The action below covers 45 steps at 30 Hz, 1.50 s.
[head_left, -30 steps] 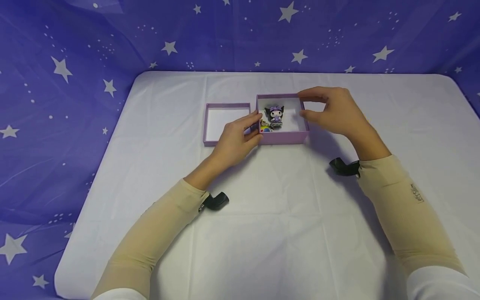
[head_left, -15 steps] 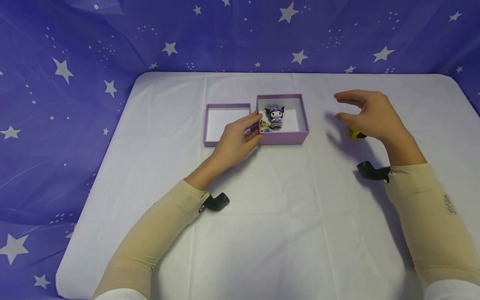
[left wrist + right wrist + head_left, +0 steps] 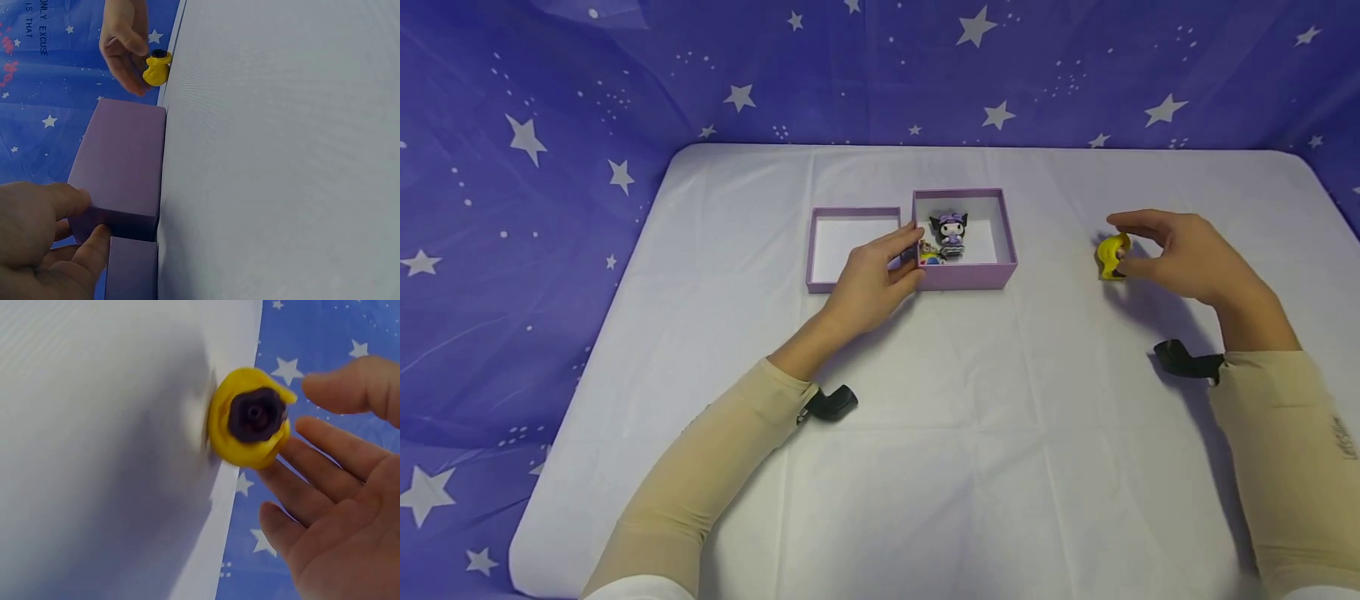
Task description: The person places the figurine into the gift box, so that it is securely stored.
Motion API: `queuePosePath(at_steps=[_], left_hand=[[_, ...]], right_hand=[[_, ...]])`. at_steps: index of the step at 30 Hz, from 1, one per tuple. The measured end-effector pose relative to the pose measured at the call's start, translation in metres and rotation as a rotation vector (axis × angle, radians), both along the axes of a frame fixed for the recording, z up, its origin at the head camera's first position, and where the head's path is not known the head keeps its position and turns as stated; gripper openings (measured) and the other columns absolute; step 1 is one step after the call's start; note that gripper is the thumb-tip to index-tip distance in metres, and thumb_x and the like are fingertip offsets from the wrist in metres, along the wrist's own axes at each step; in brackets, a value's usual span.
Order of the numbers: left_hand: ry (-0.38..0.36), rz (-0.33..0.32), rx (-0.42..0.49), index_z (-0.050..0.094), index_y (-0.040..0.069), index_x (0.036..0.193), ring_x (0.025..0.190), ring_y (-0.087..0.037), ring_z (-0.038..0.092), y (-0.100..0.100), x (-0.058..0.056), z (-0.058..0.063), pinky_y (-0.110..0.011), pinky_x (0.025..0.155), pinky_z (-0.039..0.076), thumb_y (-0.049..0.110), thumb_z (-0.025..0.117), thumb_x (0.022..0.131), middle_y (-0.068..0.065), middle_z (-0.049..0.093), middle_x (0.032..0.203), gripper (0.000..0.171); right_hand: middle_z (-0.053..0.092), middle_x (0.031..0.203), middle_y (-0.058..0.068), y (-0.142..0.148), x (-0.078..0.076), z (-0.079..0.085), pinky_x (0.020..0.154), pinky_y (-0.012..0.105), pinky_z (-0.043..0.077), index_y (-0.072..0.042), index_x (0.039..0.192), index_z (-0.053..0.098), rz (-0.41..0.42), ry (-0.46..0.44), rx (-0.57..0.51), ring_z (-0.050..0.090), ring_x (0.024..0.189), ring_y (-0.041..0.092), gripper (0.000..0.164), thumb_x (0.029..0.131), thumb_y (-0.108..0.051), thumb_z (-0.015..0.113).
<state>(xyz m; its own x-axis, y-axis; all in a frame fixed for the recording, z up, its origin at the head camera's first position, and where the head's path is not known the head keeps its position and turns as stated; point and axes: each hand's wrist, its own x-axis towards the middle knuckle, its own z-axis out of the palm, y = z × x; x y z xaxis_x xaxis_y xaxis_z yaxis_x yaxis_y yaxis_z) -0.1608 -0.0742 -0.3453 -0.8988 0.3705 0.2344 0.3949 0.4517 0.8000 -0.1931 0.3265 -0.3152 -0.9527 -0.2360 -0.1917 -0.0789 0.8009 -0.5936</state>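
The desk [image 3: 910, 500] is covered by a white cloth. At its near side two forearms are stretched forward, each wrapped in a beige sleeve [image 3: 700, 467]; at each wrist a black mount [image 3: 835, 403] is carried.

The left hand [image 3: 867, 287] is angled forward and to the right, its back turned upward. By its thumb and fingers the near-left corner of an open purple box [image 3: 966, 277] is held, the thumb being placed toward the near wall and the fingers along the left wall. The right hand [image 3: 1191, 258] is bent leftward at the wrist, well apart from the box. Its thumb and fingers are spread, with the palm shown in the right wrist view, and nothing is grasped. A yellow toy [image 3: 1108, 254] with a dark, ruffled centre is seen on the desk just in front of those fingertips; whether it is touched cannot be told.

Beside the box, partly covered by the left hand, a shallow purple tray [image 3: 838, 246] is placed. Inside the box, a black-and-purple figurine [image 3: 952, 232] is seen, with a smaller multicoloured piece [image 3: 931, 255] in the near-left corner. Behind the desk, a purple curtain [image 3: 880, 67] is hung, patterned with pale stars.
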Motion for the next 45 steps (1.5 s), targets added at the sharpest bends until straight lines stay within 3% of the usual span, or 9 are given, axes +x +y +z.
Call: queuePosePath(at_steps=[5, 22, 33, 45], left_hand=[[0.009, 0.001, -0.014, 0.051, -0.001, 0.139, 0.129, -0.019, 0.048, 0.0, 0.0, 0.0, -0.013, 0.091, 0.05, 0.005, 0.07, 0.09, -0.016, 0.043, 0.148, 0.053], [0.012, 0.0, -0.004, 0.051, -0.002, 0.139, 0.128, -0.019, 0.05, 0.0, -0.001, -0.001, -0.012, 0.091, 0.05, 0.004, 0.07, 0.09, -0.016, 0.042, 0.148, 0.053], [0.016, -0.003, 0.024, 0.051, -0.004, 0.137, 0.127, -0.02, 0.051, 0.0, -0.001, -0.002, -0.012, 0.091, 0.05, 0.003, 0.07, 0.089, -0.017, 0.043, 0.147, 0.052], [0.008, -0.009, 0.033, 0.051, -0.004, 0.137, 0.128, -0.02, 0.049, 0.0, -0.001, -0.002, -0.013, 0.091, 0.05, 0.002, 0.069, 0.089, -0.018, 0.043, 0.147, 0.052]], right_hand=[[0.038, 0.149, 0.023, 0.005, 0.004, -0.003, 0.11, 0.069, 0.021, -0.01, 0.148, 0.042, 0.011, -0.044, 0.013, 0.026, 0.139, 0.045, 0.068, 0.088, -0.019, 0.072], [0.046, 0.143, 0.023, -0.006, 0.001, -0.008, 0.111, 0.065, 0.026, -0.008, 0.139, 0.054, 0.008, 0.035, 0.004, 0.034, 0.134, 0.048, 0.063, 0.083, -0.021, 0.079], [0.052, 0.137, 0.024, -0.022, -0.003, -0.003, 0.109, 0.065, 0.029, -0.005, 0.138, 0.055, 0.011, 0.139, 0.008, 0.038, 0.133, 0.047, 0.06, 0.085, -0.024, 0.076], [0.06, 0.128, 0.014, -0.05, -0.003, 0.016, 0.114, 0.053, 0.031, -0.01, 0.133, 0.061, 0.071, 0.28, -0.068, 0.046, 0.129, 0.035, 0.055, 0.081, -0.014, 0.079]])
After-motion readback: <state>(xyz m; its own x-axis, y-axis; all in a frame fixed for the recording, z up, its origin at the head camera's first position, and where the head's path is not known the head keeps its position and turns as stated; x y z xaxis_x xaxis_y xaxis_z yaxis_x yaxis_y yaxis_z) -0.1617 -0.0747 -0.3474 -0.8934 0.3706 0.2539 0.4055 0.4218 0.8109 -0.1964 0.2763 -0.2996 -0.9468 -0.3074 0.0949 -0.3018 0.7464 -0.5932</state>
